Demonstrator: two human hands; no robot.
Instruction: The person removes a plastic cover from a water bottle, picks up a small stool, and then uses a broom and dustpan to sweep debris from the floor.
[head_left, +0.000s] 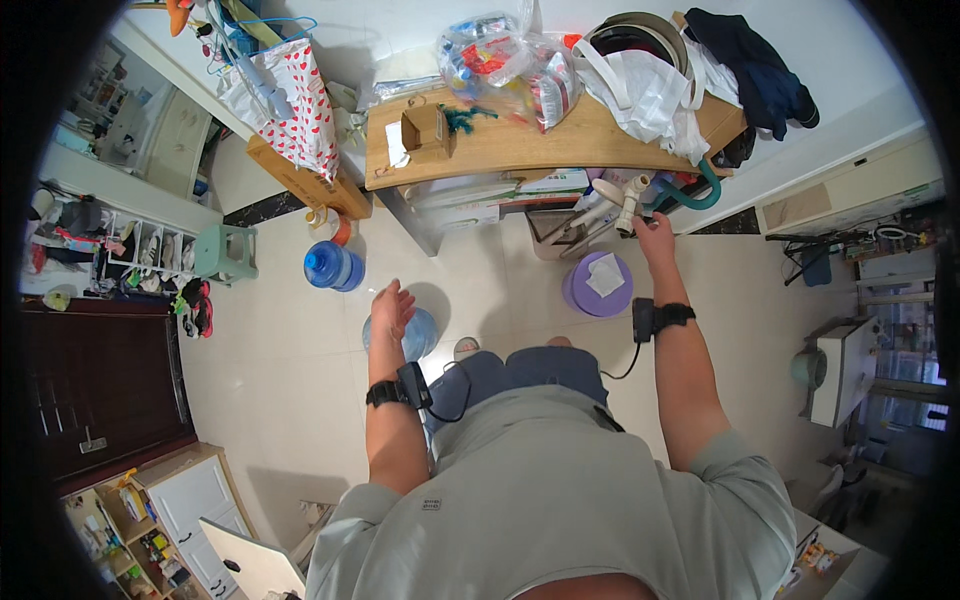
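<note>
My left hand (392, 310) is held out with its fingers slightly spread and nothing in it. Below it on the floor is a pale blue transparent water jug (420, 335), partly hidden by the hand and forearm. My right hand (657, 240) is raised by the desk's front edge, thumb and forefinger apart. Its thumb is beside a cream plastic pipe-like fitting (625, 217); whether they touch I cannot tell. Light-coloured poles lean in a bin (551, 236) beneath the fitting. A teal curved tube (701, 196) lies just beyond the right hand.
The wooden desk (517, 150) bears a small open cardboard box (426, 133), a clear plastic bag of packages (487, 60) and a white cloth bag (645, 97). A purple round container (600, 289), a blue water jug (330, 266) and a green stool (225, 253) stand on the floor.
</note>
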